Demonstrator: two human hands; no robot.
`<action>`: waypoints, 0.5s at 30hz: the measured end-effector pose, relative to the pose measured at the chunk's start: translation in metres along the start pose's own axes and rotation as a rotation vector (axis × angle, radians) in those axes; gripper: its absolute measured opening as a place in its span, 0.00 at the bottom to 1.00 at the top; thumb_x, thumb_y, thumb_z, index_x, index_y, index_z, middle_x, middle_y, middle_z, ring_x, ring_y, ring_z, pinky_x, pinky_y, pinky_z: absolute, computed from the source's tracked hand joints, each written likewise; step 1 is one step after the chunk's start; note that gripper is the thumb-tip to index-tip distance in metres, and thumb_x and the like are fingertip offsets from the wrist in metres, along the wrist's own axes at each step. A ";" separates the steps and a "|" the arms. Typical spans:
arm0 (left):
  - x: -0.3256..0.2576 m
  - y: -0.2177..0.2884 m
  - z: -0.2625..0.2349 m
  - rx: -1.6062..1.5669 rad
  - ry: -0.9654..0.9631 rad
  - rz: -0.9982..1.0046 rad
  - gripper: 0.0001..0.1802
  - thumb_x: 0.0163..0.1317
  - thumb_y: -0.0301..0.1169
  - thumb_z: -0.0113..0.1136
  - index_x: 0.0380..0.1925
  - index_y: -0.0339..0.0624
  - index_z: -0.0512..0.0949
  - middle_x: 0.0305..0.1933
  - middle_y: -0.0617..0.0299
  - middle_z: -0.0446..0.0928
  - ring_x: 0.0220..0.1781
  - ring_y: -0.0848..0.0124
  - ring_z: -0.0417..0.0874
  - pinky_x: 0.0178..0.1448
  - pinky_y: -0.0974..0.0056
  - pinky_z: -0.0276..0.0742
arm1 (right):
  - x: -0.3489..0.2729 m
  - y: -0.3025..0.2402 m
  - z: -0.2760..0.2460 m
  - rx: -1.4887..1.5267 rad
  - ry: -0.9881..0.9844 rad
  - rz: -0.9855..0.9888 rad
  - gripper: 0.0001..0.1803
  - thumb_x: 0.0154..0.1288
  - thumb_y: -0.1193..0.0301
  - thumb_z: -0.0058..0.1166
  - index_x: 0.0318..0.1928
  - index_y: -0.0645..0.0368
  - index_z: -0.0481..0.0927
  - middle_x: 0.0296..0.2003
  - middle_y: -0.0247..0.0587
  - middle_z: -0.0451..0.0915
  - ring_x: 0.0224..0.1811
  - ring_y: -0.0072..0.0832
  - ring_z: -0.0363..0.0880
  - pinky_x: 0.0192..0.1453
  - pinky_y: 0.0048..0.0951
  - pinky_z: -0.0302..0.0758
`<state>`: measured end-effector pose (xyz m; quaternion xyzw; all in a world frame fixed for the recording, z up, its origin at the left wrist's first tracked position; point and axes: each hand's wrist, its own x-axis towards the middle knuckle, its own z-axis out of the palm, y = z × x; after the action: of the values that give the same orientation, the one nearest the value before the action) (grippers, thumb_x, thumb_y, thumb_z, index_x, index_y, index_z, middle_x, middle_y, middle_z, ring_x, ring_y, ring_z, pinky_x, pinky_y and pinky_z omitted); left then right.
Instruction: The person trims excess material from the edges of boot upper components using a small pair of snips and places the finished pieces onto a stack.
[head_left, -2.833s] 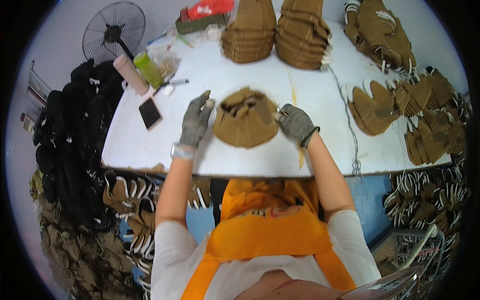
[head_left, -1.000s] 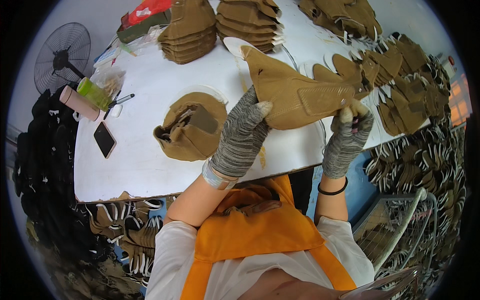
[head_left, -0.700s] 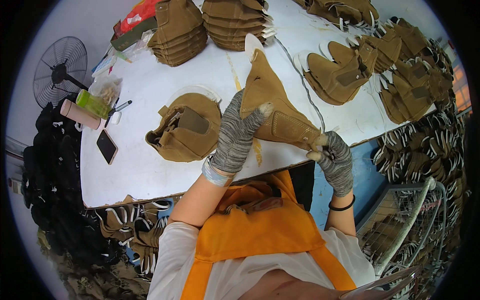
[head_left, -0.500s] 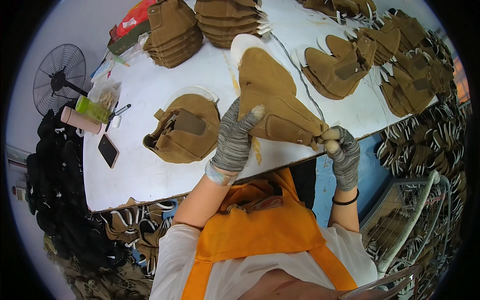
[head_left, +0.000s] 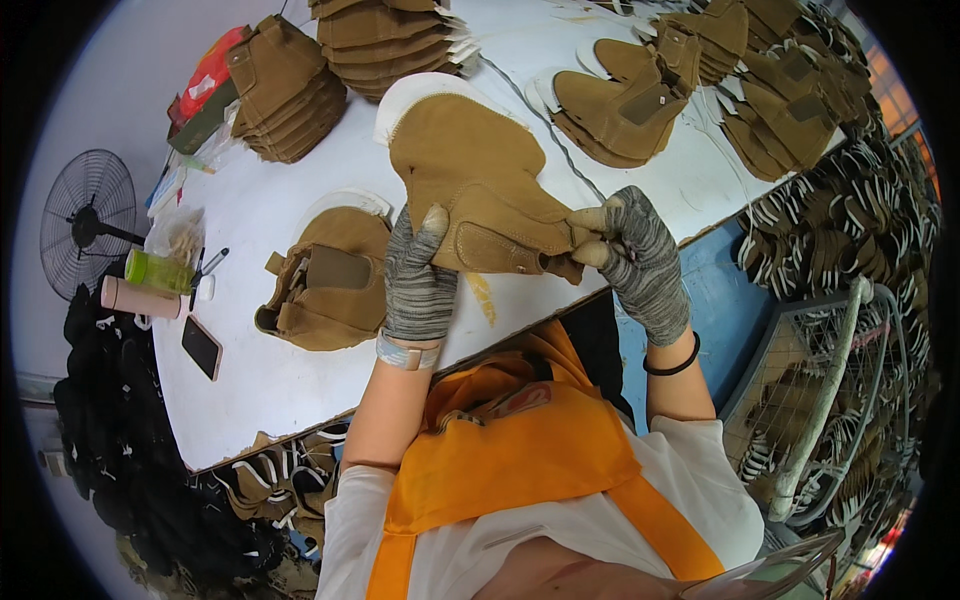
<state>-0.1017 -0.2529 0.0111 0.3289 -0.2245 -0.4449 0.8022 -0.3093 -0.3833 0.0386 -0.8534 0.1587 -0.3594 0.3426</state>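
Far left, off the bench edge: a black fan (head_left: 88, 222), then a pink tube (head_left: 142, 298), a green container (head_left: 156, 270) and a dark phone (head_left: 202, 347) lay on the white bench (head_left: 250, 390). Next came a stack of tan suede boot uppers (head_left: 322, 280) resting flat on the bench, just left of the left hand (head_left: 420, 285). That hand, in a grey knit glove, had its grip closed on the lower left edge of the held upper (head_left: 480, 190), thumb on top. The held upper was a tan suede piece with a white lining rim, lifted clear of the bench and tilted toward the person, between both hands. The right hand (head_left: 640, 260), same grey glove, had its grip pinched shut on the upper's narrow right end, fingertips at the tab. Further right and back: more piles of tan uppers (head_left: 625, 105) on the bench, well apart from the hands. Judged step: inspecting or aligning one upper after picking it off the stack. Next move likely called for both hands keeping hold while turning or folding the piece, then setting it down onto a pile without skewing it.
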 end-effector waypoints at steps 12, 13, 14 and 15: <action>-0.002 0.001 0.006 0.040 0.025 0.031 0.28 0.64 0.37 0.60 0.60 0.35 0.67 0.57 0.56 0.73 0.58 0.66 0.74 0.63 0.61 0.71 | 0.002 0.014 0.004 1.085 0.085 0.545 0.17 0.61 0.58 0.62 0.38 0.59 0.79 0.23 0.24 0.72 0.22 0.12 0.65 0.26 0.17 0.64; -0.001 0.001 0.007 0.046 0.008 0.056 0.29 0.64 0.37 0.59 0.61 0.36 0.65 0.59 0.56 0.71 0.60 0.65 0.73 0.65 0.61 0.69 | 0.005 0.008 0.007 0.932 0.206 0.535 0.17 0.62 0.57 0.62 0.38 0.58 0.79 0.22 0.24 0.71 0.21 0.12 0.64 0.25 0.17 0.63; 0.001 -0.002 0.006 0.047 -0.003 0.081 0.29 0.65 0.38 0.58 0.62 0.37 0.64 0.61 0.56 0.70 0.61 0.64 0.72 0.66 0.60 0.68 | 0.010 -0.006 0.013 0.774 0.319 0.524 0.17 0.62 0.56 0.62 0.37 0.57 0.78 0.21 0.23 0.70 0.20 0.12 0.62 0.25 0.18 0.62; 0.001 -0.003 0.006 0.049 -0.015 0.106 0.30 0.66 0.38 0.58 0.63 0.37 0.63 0.62 0.56 0.69 0.63 0.63 0.70 0.68 0.59 0.67 | 0.011 -0.014 0.016 0.614 0.428 0.509 0.17 0.62 0.55 0.61 0.37 0.57 0.78 0.20 0.22 0.69 0.19 0.12 0.61 0.24 0.18 0.61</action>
<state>-0.1063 -0.2571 0.0130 0.3328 -0.2585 -0.3984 0.8147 -0.2894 -0.3716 0.0460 -0.5526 0.3169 -0.4626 0.6167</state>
